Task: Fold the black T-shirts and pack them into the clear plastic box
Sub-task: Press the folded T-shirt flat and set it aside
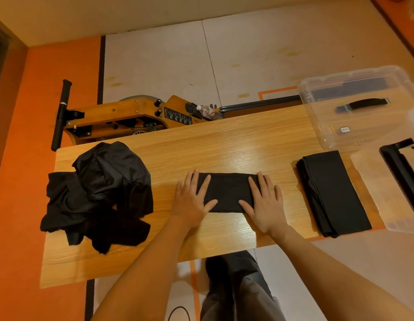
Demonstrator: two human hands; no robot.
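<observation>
The fingers [202, 181] of the left hand [192, 200] are held straight and slightly spread, laid flat across the left end of a folded black T-shirt [228, 192]; the fingers [262, 184] of the right hand [266, 205] are likewise straight and spread, pressed flat on the right end of the same shirt. Nothing is gripped by either hand. The folded black T-shirt is seen as a compact rectangle lying near the middle of the wooden bench [236, 140], between the two hands.

To the left, an unfolded heap of black T-shirts [102, 193] is piled on the bench, with part of it hanging over the left edge. To the right, well apart from the hands, a stack of folded black T-shirts [333, 193] is laid lengthwise. Beyond that stack, at the far right corner of the bench, a clear plastic box [317, 117] is set; a black handle-shaped part [363, 104] and a small label can be seen through its walls, though it cannot be told whether these belong to the box or to a lid. A second clear plastic piece with a black clasp [400, 167] is found at the right edge.

Behind the bench, a wooden rowing machine [132, 112] is stood on the floor, with a plastic water bottle [207, 111] resting on it
</observation>
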